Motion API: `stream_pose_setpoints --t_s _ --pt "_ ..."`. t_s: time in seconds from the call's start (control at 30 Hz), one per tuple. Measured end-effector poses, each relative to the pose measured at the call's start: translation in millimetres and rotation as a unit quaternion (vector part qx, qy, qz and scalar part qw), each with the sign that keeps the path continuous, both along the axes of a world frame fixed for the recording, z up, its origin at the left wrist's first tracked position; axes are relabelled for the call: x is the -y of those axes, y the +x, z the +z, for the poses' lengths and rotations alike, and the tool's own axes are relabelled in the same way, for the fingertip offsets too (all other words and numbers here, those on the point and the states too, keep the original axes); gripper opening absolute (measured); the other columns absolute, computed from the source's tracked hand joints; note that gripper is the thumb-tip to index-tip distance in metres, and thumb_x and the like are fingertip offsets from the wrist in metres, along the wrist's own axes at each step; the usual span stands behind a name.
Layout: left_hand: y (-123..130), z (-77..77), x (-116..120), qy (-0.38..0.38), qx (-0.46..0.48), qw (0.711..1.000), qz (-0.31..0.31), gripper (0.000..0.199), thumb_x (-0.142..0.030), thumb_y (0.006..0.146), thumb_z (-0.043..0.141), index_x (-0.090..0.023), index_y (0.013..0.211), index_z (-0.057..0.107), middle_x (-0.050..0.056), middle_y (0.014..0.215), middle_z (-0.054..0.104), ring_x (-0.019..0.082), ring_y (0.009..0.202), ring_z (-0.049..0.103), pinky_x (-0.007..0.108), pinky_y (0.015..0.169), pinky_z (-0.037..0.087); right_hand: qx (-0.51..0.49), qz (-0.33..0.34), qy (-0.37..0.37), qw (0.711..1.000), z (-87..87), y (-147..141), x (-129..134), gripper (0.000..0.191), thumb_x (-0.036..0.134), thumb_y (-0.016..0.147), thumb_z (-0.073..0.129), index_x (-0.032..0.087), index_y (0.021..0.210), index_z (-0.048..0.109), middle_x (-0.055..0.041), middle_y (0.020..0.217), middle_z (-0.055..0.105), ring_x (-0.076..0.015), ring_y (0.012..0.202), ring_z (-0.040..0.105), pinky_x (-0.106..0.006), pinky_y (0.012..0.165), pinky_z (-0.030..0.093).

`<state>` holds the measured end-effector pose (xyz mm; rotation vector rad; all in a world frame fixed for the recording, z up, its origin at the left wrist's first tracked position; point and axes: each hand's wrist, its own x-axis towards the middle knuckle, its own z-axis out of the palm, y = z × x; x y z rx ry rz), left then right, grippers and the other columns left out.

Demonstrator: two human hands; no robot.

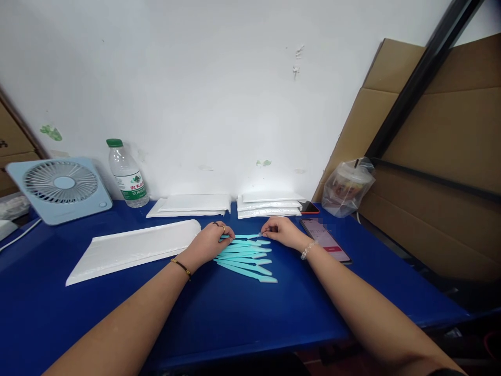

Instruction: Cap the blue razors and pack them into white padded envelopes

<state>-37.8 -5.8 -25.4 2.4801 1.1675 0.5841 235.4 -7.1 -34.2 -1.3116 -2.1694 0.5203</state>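
Note:
Several teal eyebrow razors lie fanned out on the blue table, handles to the left and blade ends to the right. My left hand is closed, its thumb and fingers pinching the handle of the farthest eyebrow razor and covering some other handles. At that razor's blade end, my right hand is closed in a pinch. A small clear piece shows at its fingertips, too small to make out fully. Beside my left wrist lies a white padded envelope.
Two stacks of white padded envelopes stand against the wall. Left are a blue fan and a water bottle. Right are a lit phone, another phone, a bagged drink cup and cardboard.

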Motion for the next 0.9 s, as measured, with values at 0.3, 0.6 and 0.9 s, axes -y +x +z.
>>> stream_pose_setpoints --t_s 0.3,0.6,0.9 --pt "-5.5 10.6 5.6 -0.051 -0.027 0.998 -0.017 0.039 -0.051 0.075 0.056 -0.023 0.1 0.065 0.005 0.107 0.061 0.022 0.096 0.058 0.03 0.08 0.047 -0.005 -0.009 0.016 1.0 -4.4 -12.8 -0.7 0.01 0.026 0.077 0.064 0.02 0.08 0.071 -0.0023 0.078 0.062 -0.0116 0.064 0.055 -0.023 0.06 0.043" --pt "-19.2 17.0 0.8 -0.113 -0.05 0.989 -0.085 0.043 -0.05 0.082 0.049 -0.025 0.114 0.063 0.005 0.121 0.058 0.021 0.111 0.053 0.029 0.097 0.04 -0.028 -0.016 -0.003 0.999 -3.9 -15.8 1.0 0.01 0.026 0.075 0.064 0.019 0.079 0.071 -0.0027 0.078 0.063 -0.0117 0.064 0.056 -0.023 0.058 0.044" --pt "-15.6 22.9 6.0 -0.104 -0.099 0.985 -0.093 0.049 -0.054 0.082 0.047 -0.024 0.119 0.06 0.006 0.125 0.056 0.022 0.114 0.05 0.031 0.098 0.038 -0.017 -0.011 -0.008 1.0 0.3 -26.4 4.6 0.012 0.026 0.077 0.062 0.019 0.079 0.071 -0.0036 0.078 0.063 -0.0131 0.066 0.057 -0.024 0.06 0.045"
